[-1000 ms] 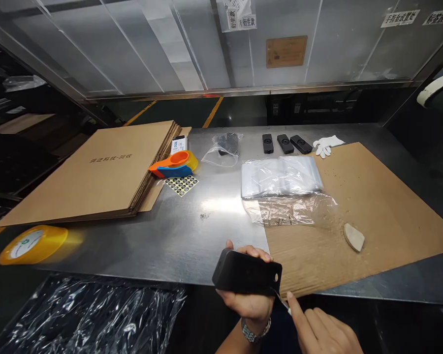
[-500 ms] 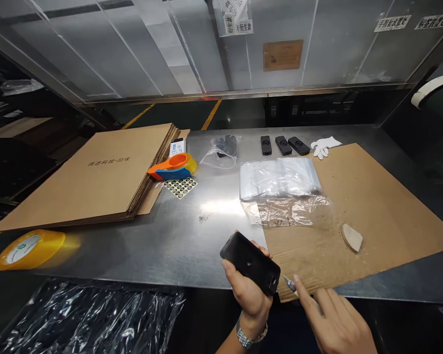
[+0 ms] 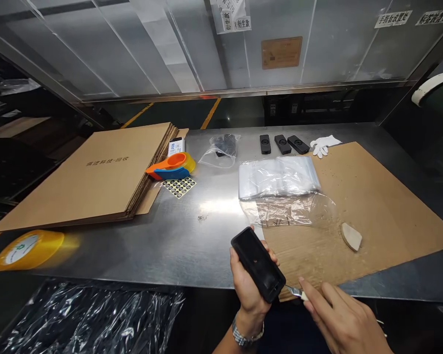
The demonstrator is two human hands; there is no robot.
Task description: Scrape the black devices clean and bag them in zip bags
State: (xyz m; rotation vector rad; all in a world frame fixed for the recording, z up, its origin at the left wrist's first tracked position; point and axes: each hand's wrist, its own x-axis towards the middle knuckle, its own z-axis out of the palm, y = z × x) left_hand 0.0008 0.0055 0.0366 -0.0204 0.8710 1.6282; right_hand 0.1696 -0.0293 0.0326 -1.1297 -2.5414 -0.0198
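My left hand [image 3: 245,285] is wrapped around a black plastic case [image 3: 256,260], a long box-like part with rounded corners, held tilted above the table's front edge. Its recessed face is turned up towards me. In my right hand [image 3: 345,319] is a small knife [image 3: 296,292] with a metal blade and a pale handle, most of which the fingers hide. The blade's tip lies at the lower right end of the case; I cannot tell if it touches. Past my hands lies a stack of clear plastic bags [image 3: 280,177].
A cardboard sheet [image 3: 384,211] covers the right side, with a beige wedge [image 3: 351,237] on it. Three black devices [image 3: 282,144] and a white glove [image 3: 324,145] lie behind. To the left are flat cartons [image 3: 110,172], a tape dispenser [image 3: 172,167], stickers [image 3: 179,187] and a tape roll [image 3: 29,250].
The black case has shifted slightly right and turned steeper, showing more of its recessed face. My right hand has moved a little right, and more of the knife shows.
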